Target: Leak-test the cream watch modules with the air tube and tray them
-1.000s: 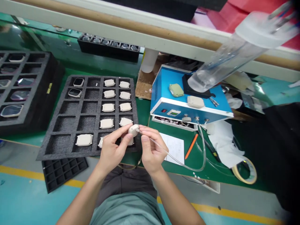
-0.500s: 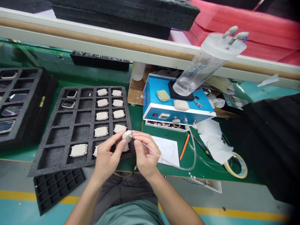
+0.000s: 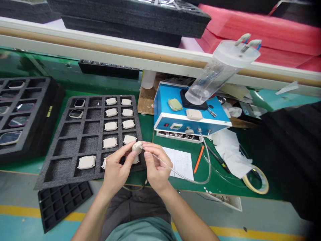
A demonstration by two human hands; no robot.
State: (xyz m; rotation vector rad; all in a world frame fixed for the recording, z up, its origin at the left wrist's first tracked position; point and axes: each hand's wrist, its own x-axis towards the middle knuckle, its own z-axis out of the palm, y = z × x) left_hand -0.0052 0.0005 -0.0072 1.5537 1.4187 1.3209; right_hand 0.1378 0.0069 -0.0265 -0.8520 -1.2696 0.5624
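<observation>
Between the thumb and fingers of my left hand is a cream watch case, tilted on its edge. My right hand pinches the end of a clear thin tube against the right side of that case. Whether the tube's tip touches or enters the case is too small to tell. The tube loops right and up to the front of a blue machine. Below and behind my hands lies a grey foam tray with several cream watch cases and two dark-screened watches in its compartments.
On the machine rest a green watch case, a cream case and a clear cylinder. An orange pen, paper, tissue and a tape roll lie to the right. Stacked foam trays stand left.
The whole view has shifted slightly, with the bench sitting a little lower and further right. Both hands keep the same hold on the watch case and the tube.
</observation>
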